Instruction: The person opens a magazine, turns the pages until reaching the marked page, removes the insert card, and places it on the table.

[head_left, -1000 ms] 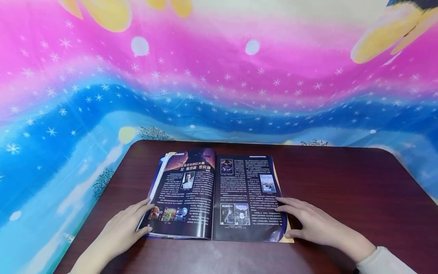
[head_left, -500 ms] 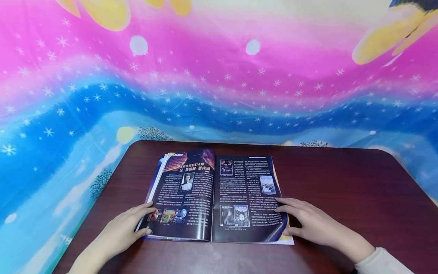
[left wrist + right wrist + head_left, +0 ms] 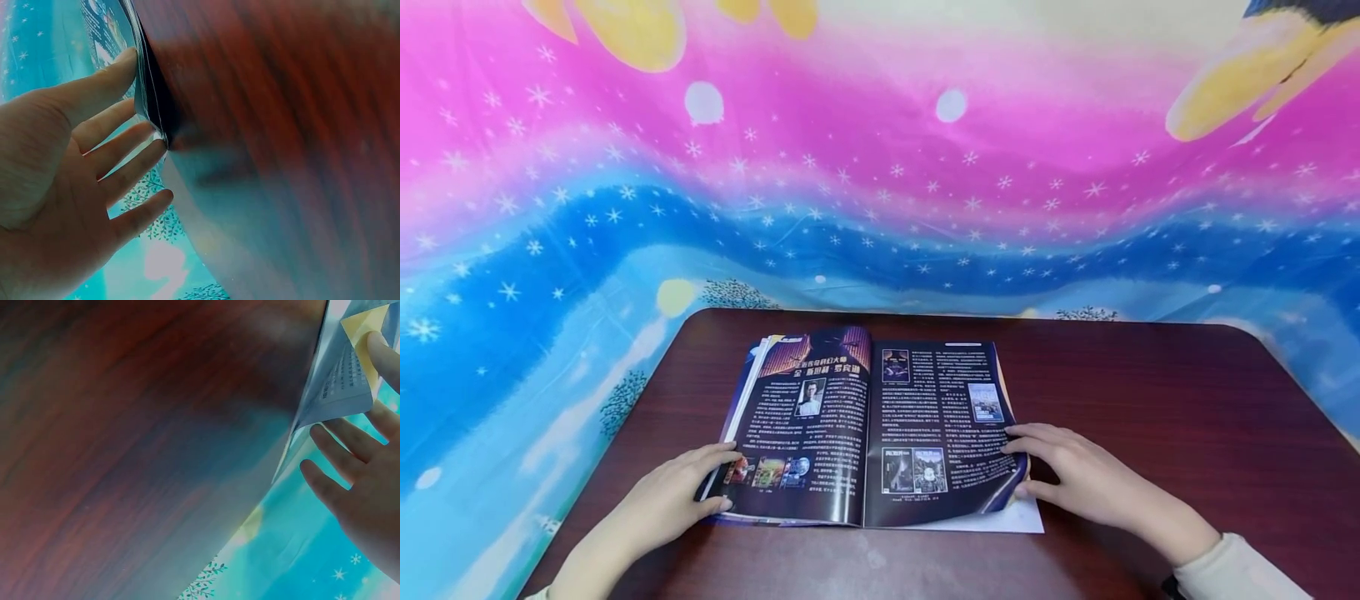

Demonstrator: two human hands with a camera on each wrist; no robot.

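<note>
An open magazine with dark printed pages lies on the table, its spine running away from me. My left hand rests at the left page's outer edge, thumb near the lower corner and fingers extended. In the left wrist view, that thumb touches the magazine's page edges while the fingers stay fairly straight. On the other side, my right hand pinches the right page's lower outer corner between thumb and fingers. The corner curls up, baring a pale page beneath. In the right wrist view, the lifted page shows its printed underside.
The dark reddish wooden table extends around the magazine and has rounded far corners. Behind it hangs a pink and blue cloth with white snowflakes, which also covers the left side.
My right hand has curled the right page's lower corner up and inward, replacing the yellow corner with a wider pale strip below. My left hand has stayed almost still.
</note>
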